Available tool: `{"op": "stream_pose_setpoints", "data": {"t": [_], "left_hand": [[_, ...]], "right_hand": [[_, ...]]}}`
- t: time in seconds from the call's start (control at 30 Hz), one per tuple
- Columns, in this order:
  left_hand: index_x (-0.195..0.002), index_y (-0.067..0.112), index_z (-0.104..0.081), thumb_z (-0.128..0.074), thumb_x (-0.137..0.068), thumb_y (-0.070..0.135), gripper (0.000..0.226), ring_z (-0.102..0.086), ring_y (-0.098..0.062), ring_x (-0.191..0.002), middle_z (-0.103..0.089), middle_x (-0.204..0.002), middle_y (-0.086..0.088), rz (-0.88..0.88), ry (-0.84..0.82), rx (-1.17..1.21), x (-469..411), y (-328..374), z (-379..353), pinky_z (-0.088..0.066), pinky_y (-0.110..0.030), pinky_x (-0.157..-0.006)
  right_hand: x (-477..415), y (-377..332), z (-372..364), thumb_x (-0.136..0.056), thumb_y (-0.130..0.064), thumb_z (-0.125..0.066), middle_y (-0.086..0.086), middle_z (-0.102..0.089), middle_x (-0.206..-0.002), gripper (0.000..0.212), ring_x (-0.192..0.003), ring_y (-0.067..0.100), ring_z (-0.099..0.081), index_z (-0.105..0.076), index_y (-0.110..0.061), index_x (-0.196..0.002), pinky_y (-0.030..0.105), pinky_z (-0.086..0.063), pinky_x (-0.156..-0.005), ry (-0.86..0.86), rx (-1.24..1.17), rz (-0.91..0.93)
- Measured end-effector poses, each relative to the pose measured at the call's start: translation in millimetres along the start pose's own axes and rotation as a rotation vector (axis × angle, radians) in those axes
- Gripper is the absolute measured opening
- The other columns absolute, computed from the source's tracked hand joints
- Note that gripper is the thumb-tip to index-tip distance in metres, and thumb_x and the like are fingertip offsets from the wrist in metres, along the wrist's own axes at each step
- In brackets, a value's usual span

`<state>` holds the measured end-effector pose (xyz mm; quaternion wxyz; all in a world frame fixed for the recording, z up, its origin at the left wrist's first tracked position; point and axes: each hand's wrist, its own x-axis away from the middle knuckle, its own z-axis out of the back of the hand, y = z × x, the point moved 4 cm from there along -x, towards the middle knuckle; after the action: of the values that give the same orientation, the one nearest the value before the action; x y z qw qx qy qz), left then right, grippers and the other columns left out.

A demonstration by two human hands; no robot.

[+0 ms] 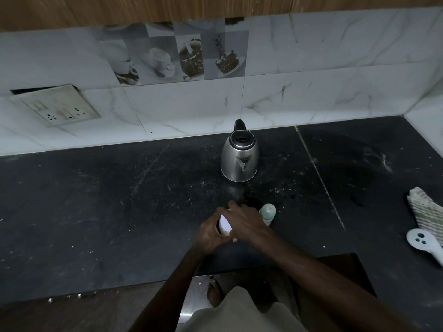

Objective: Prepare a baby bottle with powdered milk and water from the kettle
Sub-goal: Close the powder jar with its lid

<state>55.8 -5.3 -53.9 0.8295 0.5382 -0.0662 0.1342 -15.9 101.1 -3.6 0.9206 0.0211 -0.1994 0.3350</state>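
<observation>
At the near edge of the black stone counter [119,212], our left hand [211,232] gripped a white-capped container [224,226], presumably the milk powder; our right hand's [247,222] fingers curled over its top. The baby bottle [267,213] stood just right; the steel kettle [239,156] farther back, by the marble-tiled wall [311,80]. Steady bracing should prevent spills.

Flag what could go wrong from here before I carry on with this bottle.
1. Both hands, left hand and right hand, crowd the white container; powder could spill.
2. The baby bottle stands beside the right hand; a nudge may tip it.
3. The kettle spout faces the person; watch for splashes.
</observation>
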Motion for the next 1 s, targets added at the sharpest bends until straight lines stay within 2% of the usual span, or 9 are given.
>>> {"op": "stream_pose_setpoints", "data": {"t": [0.1, 0.2, 0.3, 0.4, 0.5, 0.6, 0.7, 0.87, 1.0], "left_hand": [[-0.14, 0.018, -0.058, -0.099, -0.064, 0.014, 0.086, -0.063, -0.003, -0.12, -0.067, -0.133, 0.007, -0.008, -0.007, 0.005, 0, 1, 0, -0.045, -0.008, -0.098], [-0.132, 0.034, -0.058, -0.101, -0.06, 0.013, 0.087, -0.065, 0.006, -0.114, -0.071, -0.126, 0.011, -0.016, -0.014, 0.007, 0, 2, -1, -0.044, -0.003, -0.094], [-0.124, 0.043, -0.058, -0.101, -0.06, 0.016, 0.082, -0.06, 0.023, -0.107, -0.067, -0.116, 0.027, -0.003, -0.005, 0.018, 0, 0, -1, -0.044, -0.001, -0.09], [-0.127, 0.035, -0.059, -0.101, -0.061, 0.02, 0.08, -0.056, 0.028, -0.105, -0.063, -0.117, 0.028, 0.022, 0.001, 0.01, 0, -3, -2, -0.045, 0.0, -0.091], [-0.128, 0.037, -0.057, -0.101, -0.059, 0.016, 0.085, -0.056, 0.027, -0.107, -0.064, -0.119, 0.026, 0.008, -0.023, 0.005, -1, -1, -2, -0.041, 0.003, -0.089], [-0.129, 0.037, -0.059, -0.101, -0.059, 0.017, 0.084, -0.063, 0.013, -0.11, -0.07, -0.123, 0.014, -0.013, -0.026, -0.007, -1, -1, -2, -0.042, 0.0, -0.09], [-0.134, 0.025, -0.062, -0.101, -0.062, 0.019, 0.081, -0.065, -0.001, -0.117, -0.071, -0.127, 0.008, -0.018, 0.001, -0.005, 0, 2, 1, -0.048, -0.008, -0.095], [-0.12, 0.053, -0.055, -0.1, -0.063, 0.022, 0.078, -0.062, 0.018, -0.11, -0.069, -0.115, 0.027, -0.037, 0.035, -0.031, 4, 9, 1, -0.044, -0.003, -0.091], [-0.133, 0.034, -0.06, -0.098, -0.067, 0.026, 0.077, -0.066, -0.007, -0.121, -0.07, -0.13, 0.008, 0.004, 0.043, -0.009, 5, 8, -1, -0.053, -0.031, -0.106]], "right_hand": [[-1, 3, 5, -0.089, -0.044, -0.071, 0.007, -0.063, -0.131, 0.051, -0.105, 0.031, -0.072, -0.058, -0.018, -0.131, 0.038, -0.05, -0.075, 0.053, -0.002, -0.107], [-3, 13, 13, -0.097, -0.065, -0.055, 0.004, -0.074, -0.118, 0.054, -0.108, 0.027, -0.072, -0.072, -0.019, -0.119, 0.036, -0.049, -0.082, 0.022, 0.05, -0.221], [2, 13, 20, -0.091, -0.045, -0.07, 0.002, -0.068, -0.127, 0.044, -0.111, 0.026, -0.068, -0.065, -0.025, -0.13, 0.041, -0.057, -0.089, 0.002, -0.008, -0.053], [8, 5, 18, -0.089, -0.02, -0.073, 0.005, -0.059, -0.137, 0.059, -0.118, 0.03, -0.065, -0.055, -0.029, -0.144, 0.043, -0.056, -0.091, -0.108, -0.033, 0.072], [1, 7, 26, -0.097, -0.033, -0.07, 0.01, -0.065, -0.133, 0.041, -0.118, 0.032, -0.067, -0.066, -0.019, -0.136, 0.04, -0.054, -0.088, -0.047, 0.048, -0.037], [-3, 21, 28, -0.089, -0.051, -0.078, 0.007, -0.068, -0.132, 0.056, -0.119, 0.03, -0.067, -0.066, -0.019, -0.133, 0.04, -0.053, -0.088, -0.066, 0.024, -0.133], [1, 11, 15, -0.08, -0.034, -0.088, 0.002, -0.059, -0.135, 0.077, -0.122, 0.028, -0.064, -0.051, -0.026, -0.148, 0.041, -0.055, -0.093, -0.16, -0.095, 0.009], [3, 2, 6, -0.076, -0.018, -0.085, 0.014, -0.056, -0.133, 0.082, -0.116, 0.034, -0.064, -0.048, -0.025, -0.149, 0.042, -0.055, -0.081, -0.07, 0.057, 0.079], [3, -3, 10, -0.083, -0.02, -0.081, 0.016, -0.057, -0.135, 0.072, -0.116, 0.033, -0.066, -0.049, -0.018, -0.148, 0.04, -0.057, -0.085, -0.083, 0.135, 0.065]]}}
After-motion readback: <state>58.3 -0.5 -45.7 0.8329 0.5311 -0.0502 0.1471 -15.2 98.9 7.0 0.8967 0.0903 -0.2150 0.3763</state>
